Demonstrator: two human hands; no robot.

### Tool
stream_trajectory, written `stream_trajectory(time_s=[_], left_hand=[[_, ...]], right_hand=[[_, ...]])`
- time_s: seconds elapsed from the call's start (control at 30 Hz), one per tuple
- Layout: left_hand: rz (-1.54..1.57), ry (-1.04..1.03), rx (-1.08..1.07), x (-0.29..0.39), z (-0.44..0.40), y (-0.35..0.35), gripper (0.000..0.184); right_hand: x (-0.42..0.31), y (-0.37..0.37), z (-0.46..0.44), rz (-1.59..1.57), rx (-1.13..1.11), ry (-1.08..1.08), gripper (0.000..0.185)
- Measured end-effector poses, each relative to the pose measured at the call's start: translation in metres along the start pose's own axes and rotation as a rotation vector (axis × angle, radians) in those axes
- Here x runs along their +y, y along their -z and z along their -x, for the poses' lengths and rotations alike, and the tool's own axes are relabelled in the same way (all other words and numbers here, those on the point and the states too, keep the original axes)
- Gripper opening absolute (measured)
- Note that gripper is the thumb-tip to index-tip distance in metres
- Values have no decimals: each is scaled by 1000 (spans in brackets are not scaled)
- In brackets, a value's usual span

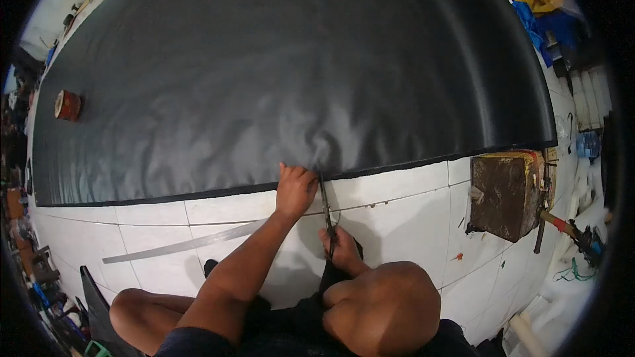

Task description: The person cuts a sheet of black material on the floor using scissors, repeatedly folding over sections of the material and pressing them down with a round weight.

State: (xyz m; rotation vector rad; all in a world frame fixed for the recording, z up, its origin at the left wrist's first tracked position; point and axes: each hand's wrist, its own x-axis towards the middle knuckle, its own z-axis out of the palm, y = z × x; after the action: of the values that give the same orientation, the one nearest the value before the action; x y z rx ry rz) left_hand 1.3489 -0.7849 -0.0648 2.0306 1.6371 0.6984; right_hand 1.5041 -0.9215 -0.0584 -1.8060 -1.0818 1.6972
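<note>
A wide sheet of black leather-like material (pixel 264 92) covers most of the floor ahead, its near edge running across in front of me. My left hand (pixel 296 190) pinches that near edge, and the material puckers just beyond the fingers. Below and to the right, my right hand (pixel 344 251) is closed around the handles of long scissors (pixel 325 206). Their blades point away from me and their tips meet the sheet's edge beside my left fingers. Whether the blades are parted is hard to see. A flat metal ruler (pixel 178 246) lies on the tiles, partly behind my left forearm.
A rusty round tin (pixel 67 105) rests on the sheet at far left. To the right, a worn brown box (pixel 506 197) stands on the white tiled floor (pixel 403 205), near a hammer-like tool (pixel 559 223). Blue and yellow material (pixel 539 10) is heaped at upper right.
</note>
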Motion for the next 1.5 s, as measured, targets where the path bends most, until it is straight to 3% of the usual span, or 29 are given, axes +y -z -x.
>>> stream_trajectory(time_s=[0.33,0.37,0.43,0.57,0.67,0.77,0.9,0.97,1.27,1.5], left_hand=[[34,4,-72,-3,1,7,8],[23,-1,-72,-5,0,10,8],[97,-1,-58,-7,3,7,8],[88,-9,-97,-12,3,3,10],[26,-55,-129,-9,6,10,18],[-121,-225,-243,-13,9,19,34],[-279,-185,-348,0,19,26,50],[-329,-145,-367,7,28,24,59],[-290,-116,-458,2,39,15,54],[-270,-154,-383,1,39,22,50]], right_hand=[[-37,-5,-15,25,11,-43,43],[-29,-10,-24,16,8,-37,43],[-15,-15,-41,57,68,176,47],[-24,-8,-53,128,80,110,49],[-34,-2,-48,208,93,208,51],[-54,0,-43,136,38,49,52],[-35,-4,-67,78,58,151,53],[-39,-5,-74,68,75,101,53],[-73,-3,-100,20,111,150,51],[-84,-8,-110,2,109,98,46]])
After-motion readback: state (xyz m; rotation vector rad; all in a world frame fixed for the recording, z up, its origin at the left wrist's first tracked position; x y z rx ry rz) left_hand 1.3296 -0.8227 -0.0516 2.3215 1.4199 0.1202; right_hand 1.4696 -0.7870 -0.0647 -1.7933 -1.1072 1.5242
